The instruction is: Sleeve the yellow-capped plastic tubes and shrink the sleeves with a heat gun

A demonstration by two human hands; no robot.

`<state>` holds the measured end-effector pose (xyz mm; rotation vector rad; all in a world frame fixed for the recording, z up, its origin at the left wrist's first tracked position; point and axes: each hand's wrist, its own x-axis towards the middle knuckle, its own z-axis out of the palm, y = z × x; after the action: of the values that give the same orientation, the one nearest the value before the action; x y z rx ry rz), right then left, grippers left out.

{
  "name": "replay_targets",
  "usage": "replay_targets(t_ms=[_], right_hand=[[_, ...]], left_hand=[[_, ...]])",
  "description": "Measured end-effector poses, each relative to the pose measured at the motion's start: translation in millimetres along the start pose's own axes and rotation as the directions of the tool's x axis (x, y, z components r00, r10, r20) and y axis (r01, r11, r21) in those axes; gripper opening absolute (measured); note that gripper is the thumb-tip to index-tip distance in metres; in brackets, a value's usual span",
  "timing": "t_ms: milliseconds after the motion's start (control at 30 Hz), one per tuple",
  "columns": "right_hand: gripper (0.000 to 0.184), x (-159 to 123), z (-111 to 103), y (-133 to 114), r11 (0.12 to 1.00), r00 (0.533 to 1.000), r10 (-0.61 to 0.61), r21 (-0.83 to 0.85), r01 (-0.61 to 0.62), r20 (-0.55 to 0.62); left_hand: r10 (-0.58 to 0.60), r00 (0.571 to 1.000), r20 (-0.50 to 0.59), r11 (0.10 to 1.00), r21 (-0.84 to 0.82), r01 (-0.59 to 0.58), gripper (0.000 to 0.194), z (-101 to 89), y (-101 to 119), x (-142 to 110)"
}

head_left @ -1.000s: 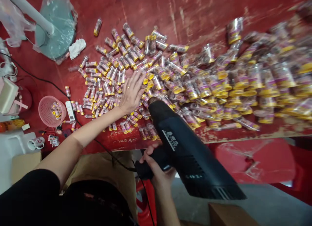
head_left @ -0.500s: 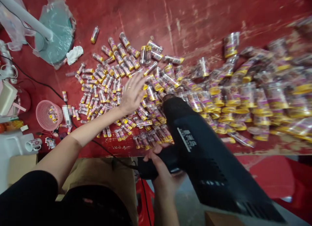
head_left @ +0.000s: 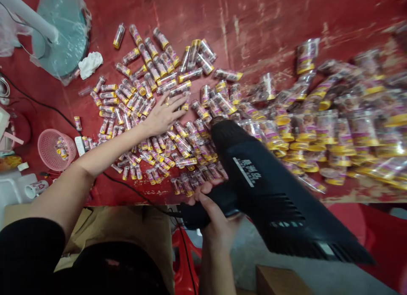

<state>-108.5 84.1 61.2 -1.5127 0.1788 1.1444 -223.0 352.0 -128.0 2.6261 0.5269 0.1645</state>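
My right hand (head_left: 218, 214) is wrapped round the handle of a black heat gun (head_left: 267, 189). The gun's nozzle points up and left, over a spread of small clear tubes (head_left: 181, 146) with yellow ends and purple labels. Among the tubes to the left of the nozzle lies my left hand (head_left: 162, 117), palm down with fingers spread. Its fingertips touch or nearly touch a few tubes, and none is visibly gripped. Larger-looking, blurred tubes in clear wrap (head_left: 330, 125) are massed to the right of the gun.
On the left of the red table (head_left: 267, 23) stand a pink basket (head_left: 44, 146) with some tubes, a teal lamp base (head_left: 63, 32) under plastic, and a crumpled white tissue (head_left: 90, 65). A black cord (head_left: 127, 187) runs to the gun. A red stool (head_left: 187, 261) is below.
My left hand has shifted left and slightly down, and a bare patch shows right of its fingers. Tubes beyond its fingertips have been pushed about. The heat gun has hardly moved.
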Motion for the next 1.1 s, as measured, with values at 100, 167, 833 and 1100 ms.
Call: replay_targets(t_ms=[100, 167, 833, 1100], right_hand=[[0.044, -1, 6, 1, 0.999, 0.998, 0.042, -0.034, -0.040, 0.052], [0.046, 2, 11, 2, 0.998, 0.997, 0.049, -0.047, -0.046, 0.061], [0.039, 0, 32, 6, 0.985, 0.995, -0.099, -0.140, 0.098, -0.003], [0.037, -18, 18, -21, 0.955, 0.940, -0.290, -0.124, 0.271, -0.181]], left_hand=[[-0.097, 0.994, -0.048, 0.995, -0.014, 0.097, 0.052, -17.1, -4, -20], [-0.179, 0.981, -0.080, 0.984, -0.022, 0.177, 0.054, -29.1, -1, -34], [-0.153, 0.987, -0.048, 0.988, -0.036, 0.152, 0.048, -11.1, 15, 13], [0.169, 0.975, 0.144, 0.985, 0.007, -0.172, 0.057, 25.3, 51, 104]])
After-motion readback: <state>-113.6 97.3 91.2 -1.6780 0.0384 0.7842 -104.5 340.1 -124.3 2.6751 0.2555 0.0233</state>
